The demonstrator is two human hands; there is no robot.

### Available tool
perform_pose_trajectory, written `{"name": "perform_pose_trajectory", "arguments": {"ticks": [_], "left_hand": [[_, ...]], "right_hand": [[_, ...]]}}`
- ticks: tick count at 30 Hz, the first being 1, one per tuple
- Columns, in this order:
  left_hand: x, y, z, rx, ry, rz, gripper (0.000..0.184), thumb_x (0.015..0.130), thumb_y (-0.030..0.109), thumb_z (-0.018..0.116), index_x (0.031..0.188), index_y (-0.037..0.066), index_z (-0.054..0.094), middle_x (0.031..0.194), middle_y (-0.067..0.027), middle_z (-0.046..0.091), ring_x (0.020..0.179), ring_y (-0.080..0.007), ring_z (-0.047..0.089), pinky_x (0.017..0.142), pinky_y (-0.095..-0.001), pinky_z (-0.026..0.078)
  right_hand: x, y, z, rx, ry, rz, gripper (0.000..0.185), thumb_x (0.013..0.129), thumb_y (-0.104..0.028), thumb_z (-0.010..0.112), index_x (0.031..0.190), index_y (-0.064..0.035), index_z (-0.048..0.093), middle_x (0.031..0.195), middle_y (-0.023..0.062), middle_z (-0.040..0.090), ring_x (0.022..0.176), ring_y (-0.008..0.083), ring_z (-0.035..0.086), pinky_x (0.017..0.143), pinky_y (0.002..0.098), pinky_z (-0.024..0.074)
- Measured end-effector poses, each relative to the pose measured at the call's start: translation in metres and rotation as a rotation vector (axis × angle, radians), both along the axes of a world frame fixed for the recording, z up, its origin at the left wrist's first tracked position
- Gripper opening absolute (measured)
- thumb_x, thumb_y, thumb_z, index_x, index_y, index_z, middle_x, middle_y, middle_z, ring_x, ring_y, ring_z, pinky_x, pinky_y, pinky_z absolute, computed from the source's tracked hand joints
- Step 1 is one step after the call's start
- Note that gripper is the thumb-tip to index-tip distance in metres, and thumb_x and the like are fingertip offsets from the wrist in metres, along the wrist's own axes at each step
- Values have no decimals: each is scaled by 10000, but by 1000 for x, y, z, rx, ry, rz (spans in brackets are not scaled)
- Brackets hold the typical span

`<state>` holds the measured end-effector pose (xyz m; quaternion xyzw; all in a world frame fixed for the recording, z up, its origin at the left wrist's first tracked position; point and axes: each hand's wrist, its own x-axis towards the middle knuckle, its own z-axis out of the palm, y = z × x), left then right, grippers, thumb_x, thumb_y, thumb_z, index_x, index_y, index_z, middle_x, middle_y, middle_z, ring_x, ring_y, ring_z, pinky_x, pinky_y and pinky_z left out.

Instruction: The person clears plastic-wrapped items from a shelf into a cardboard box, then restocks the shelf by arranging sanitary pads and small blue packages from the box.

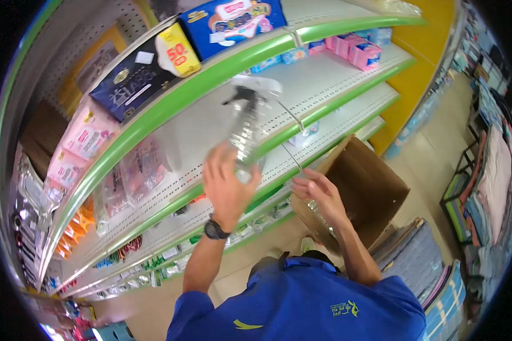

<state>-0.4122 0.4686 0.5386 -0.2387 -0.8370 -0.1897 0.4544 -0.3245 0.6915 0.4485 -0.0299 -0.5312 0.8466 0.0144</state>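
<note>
Tiered retail shelves (341,65) mark the inside of a shop.
Green-edged and perforated, they carry a blue printed packet (233,25) at 12 o'clock, a dark pack (136,82) bearing a yellow "50" label (178,52) toward 11, and pink packets (88,131) between 9 and 10; folded textiles (493,182) lie stacked at 3 o'clock.

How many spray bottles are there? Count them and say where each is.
1: a clear, black-topped spray bottle, in the left hand in front of the shelves. More may be hidden in the cardboard box.
</note>
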Motion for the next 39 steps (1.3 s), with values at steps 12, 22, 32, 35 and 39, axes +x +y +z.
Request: {"name": "perform_pose_trajectory", "arguments": {"ticks": [12,22,32,35,39], "left_hand": [[37,39,-37,-60,-233,-553,673,758,290,878,1303,8,603,1389,-218,595,1260,-385,576,1055,-469,450],[-119,-27,-67,-116,-263,104,441,1045,293,554,1294,-67,599,1360,-231,605,1249,-403,567,1089,-461,415],[-113,-10,-68,-179,-302,98,397,1067,280,503,1166,-58,688,1224,-209,693,1115,-366,652,977,-426,502],[-114,-2,-67,-186,-334,120,408,1077,287,486,1170,-52,693,1194,-192,711,1068,-343,677,941,-407,520],[-112,3,-66,-214,-362,160,408,1081,288,482,1156,-44,707,1181,-174,720,1053,-322,683,926,-405,525]], "right_hand": [[7,24,-10,-510,-8,-79,790,820,-87,759,1493,19,359,1297,145,617,1166,257,624,1058,435,468],[60,168,-144,-29,-436,-689,459,819,-217,658,1214,-2,567,1044,101,660,931,208,642,849,406,544],[60,201,-466,280,-1358,-745,313,736,-179,735,964,34,714,974,122,701,875,265,668,746,414,549],[88,183,-561,133,-1357,-814,373,734,-214,777,996,47,733,1024,128,714,921,276,676,739,450,550],[112,165,-590,400,-1443,-679,420,783,-280,784,1028,57,731,1092,186,721,1041,303,687,825,455,552]]}}
